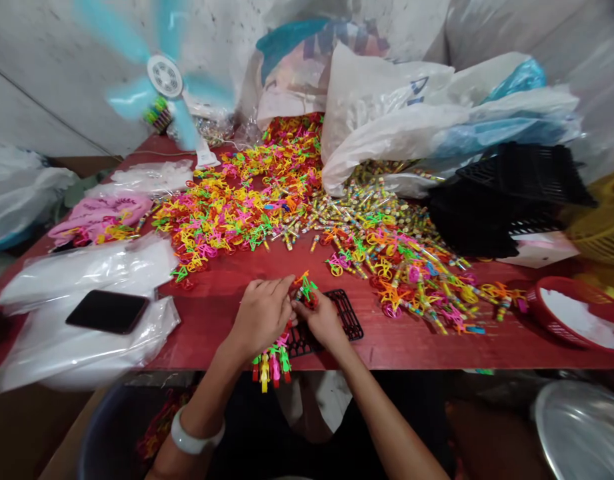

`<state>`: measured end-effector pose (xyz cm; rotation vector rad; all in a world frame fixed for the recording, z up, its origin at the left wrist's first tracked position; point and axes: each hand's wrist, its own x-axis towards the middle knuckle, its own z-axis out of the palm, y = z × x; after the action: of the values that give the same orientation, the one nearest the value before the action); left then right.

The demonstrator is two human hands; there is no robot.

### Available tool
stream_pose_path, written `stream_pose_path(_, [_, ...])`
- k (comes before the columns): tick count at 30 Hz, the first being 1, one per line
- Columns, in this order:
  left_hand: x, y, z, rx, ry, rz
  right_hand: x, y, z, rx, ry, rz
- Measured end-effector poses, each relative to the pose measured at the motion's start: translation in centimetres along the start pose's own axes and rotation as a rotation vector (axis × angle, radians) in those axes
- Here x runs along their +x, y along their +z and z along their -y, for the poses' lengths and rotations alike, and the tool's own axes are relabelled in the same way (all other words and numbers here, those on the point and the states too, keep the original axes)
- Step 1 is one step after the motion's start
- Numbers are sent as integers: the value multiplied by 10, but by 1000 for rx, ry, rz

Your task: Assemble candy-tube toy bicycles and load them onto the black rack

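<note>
My left hand (263,312) and my right hand (325,321) meet near the table's front edge, fingers closed. Between their fingertips is a small plastic toy piece (307,291) with green and orange parts; the fingers partly cover it. Below the hands lies a black plastic grid tray (351,313). At its left end, a row of coloured toy pieces (273,368) in yellow, pink, green and red sticks out over the table edge, partly hidden by my left hand.
Loose coloured plastic pieces (237,210) and patterned tubes (354,210) are heaped on the red table (207,333). A phone (107,311) rests on plastic bags (41,353) at left. A fan (165,77), black trays (527,177) and a red basket (541,317) stand around.
</note>
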<state>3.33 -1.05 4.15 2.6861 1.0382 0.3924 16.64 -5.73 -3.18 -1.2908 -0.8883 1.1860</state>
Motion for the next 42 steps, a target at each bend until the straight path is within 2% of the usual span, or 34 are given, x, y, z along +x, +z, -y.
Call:
stream_pose_path(3, [0, 1, -1, 11, -10, 0, 2, -2, -3, -230, -48, 37])
stream_pose_path(6, [0, 1, -1, 17, 1, -39, 3, -3, -3, -520, -263, -4])
stream_pose_path(8, [0, 1, -1, 11, 21, -41, 4, -2, -2, -614, -356, -3])
stream_pose_path(10, [0, 1, -1, -1, 29, -25, 4, -2, -1, -589, -344, 7])
stream_pose_path(14, [-1, 2, 1, 0, -12, -38, 4, -5, -2, -365, -131, 5])
stream_pose_path(17, [-1, 4, 2, 12, -21, -42, 3, -7, -2, -288, -40, 76])
stream_pose_path(20, [-1, 4, 2, 16, -22, -32, 0, -4, -2, -405, -134, 84])
stream_pose_path(23, [-1, 2, 1, 7, -5, -26, -7, 4, -2, -662, -296, 13])
stream_pose_path(25, [-1, 1, -1, 3, 14, -24, -10, 8, -4, -782, -329, -2])
stream_pose_path(27, [0, -1, -3, 0, 20, -10, -11, 7, -6, -810, -353, 47])
stream_pose_path(29, [1, -2, -5, 5, 2, 0, -6, -4, -3, -795, -404, 107])
stream_pose_path(31, [2, -2, -6, 17, -13, -4, 3, -24, 3, -828, -422, 25])
stream_pose_path(33, [3, -1, -6, 32, -7, -15, 14, -47, 13, -952, -346, -230])
stream_pose_path(35, [3, 0, -5, 45, -4, -15, 25, -67, 23, -1118, -183, -445])
stream_pose_path(36, [3, 0, -5, 53, -13, -11, 29, -73, 27, -1179, -99, -487])
stream_pose_path(38, [4, 1, -5, 72, -43, -1, 34, -81, 31, -1227, 12, -479])
stream_pose_path(42, [5, 2, -5, 87, -66, 6, 29, -87, 26, -1181, 46, -475])
